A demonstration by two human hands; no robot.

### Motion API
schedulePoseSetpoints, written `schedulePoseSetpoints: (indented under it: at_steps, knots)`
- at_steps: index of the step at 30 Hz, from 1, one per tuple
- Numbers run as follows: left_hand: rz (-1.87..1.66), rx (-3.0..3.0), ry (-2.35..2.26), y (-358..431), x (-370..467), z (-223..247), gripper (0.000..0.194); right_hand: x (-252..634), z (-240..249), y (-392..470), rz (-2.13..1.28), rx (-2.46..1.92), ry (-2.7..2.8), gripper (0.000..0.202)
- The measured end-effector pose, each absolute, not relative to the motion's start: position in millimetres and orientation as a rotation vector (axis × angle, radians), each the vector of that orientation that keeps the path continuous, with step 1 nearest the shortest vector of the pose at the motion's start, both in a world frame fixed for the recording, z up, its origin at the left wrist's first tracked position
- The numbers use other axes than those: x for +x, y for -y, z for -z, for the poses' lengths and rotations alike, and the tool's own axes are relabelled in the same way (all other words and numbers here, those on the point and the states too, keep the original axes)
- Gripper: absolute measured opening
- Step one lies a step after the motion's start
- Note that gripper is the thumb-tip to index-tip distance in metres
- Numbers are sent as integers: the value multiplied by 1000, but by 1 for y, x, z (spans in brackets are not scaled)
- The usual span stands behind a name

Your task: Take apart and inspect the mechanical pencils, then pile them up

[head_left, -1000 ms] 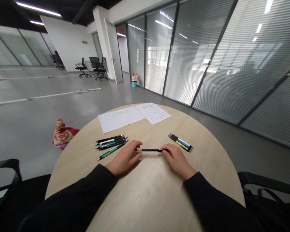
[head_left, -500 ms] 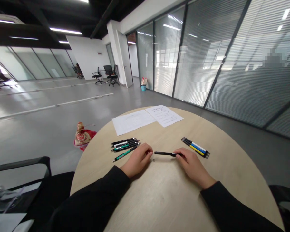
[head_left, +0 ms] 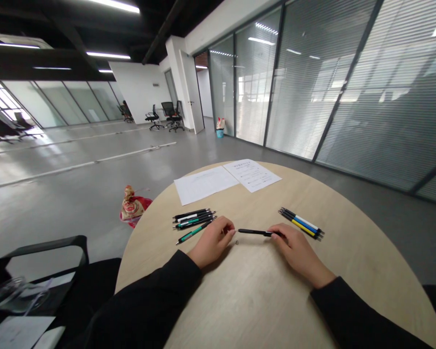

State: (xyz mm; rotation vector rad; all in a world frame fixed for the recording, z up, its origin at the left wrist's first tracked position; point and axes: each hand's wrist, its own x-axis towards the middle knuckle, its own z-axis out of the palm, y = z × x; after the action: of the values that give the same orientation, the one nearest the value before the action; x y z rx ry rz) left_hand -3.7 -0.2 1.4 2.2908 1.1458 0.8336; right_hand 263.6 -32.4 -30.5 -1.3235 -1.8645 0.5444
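Note:
My right hand (head_left: pixel 300 254) is closed around the rear part of a black pen (head_left: pixel 252 232), which lies level just above the table with its thin tip pointing left. At that tip, my left hand (head_left: pixel 213 242) is closed in a pinch; what its fingers hold is too small to make out. A tiny round part (head_left: pixel 237 243) rests on the table below the tip. Left of my left hand are several black pens (head_left: pixel 191 213), some with green or white barrels, and a green pen (head_left: pixel 194 233) lies closest to it. Beyond my right hand is a group of white, blue and yellow pens (head_left: pixel 301 223).
Two paper sheets (head_left: pixel 205 184) lie at the far side of the round table (head_left: pixel 218 315). A black chair (head_left: pixel 76 291) with papers and a clear plastic item stands at the left. A red and beige bag (head_left: pixel 133 206) is on the floor beside the table.
The camera view has shifted slightly, so everything sits a little further right. Both hands keep about the same position at the black pen.

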Motion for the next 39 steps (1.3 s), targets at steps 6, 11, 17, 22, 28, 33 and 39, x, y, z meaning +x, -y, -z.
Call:
schedulePoseSetpoints:
  at_steps: [6, 11, 17, 22, 28, 33, 39]
  knots:
    - [-803, 2308, -1128, 1, -3, -3, 15, 262, 31, 34, -556, -1314, 1869, 20]
    - [-810, 2297, -1124, 1, -2, -2, 12, 262, 32, 34, -556, -1321, 1861, 21]
    - [-819, 2289, -1114, 1, -1, -1, 11, 262, 32, 33, -556, -1321, 1868, 20]
    - [-818, 2297, -1115, 1, -1, -1, 12, 263, 33, 32, -538, -1317, 1875, 19]
    - [-800, 2300, -1126, 1, 0, -2, 13, 264, 32, 32, -524, -1310, 1879, 19]
    - [-821, 2306, -1158, -1, -1, 1, 13, 265, 30, 30, -479, -1322, 1860, 19]
    - [-612, 2508, -1149, 1, 0, -4, 17, 267, 32, 28, -419, -1391, 1805, 19]
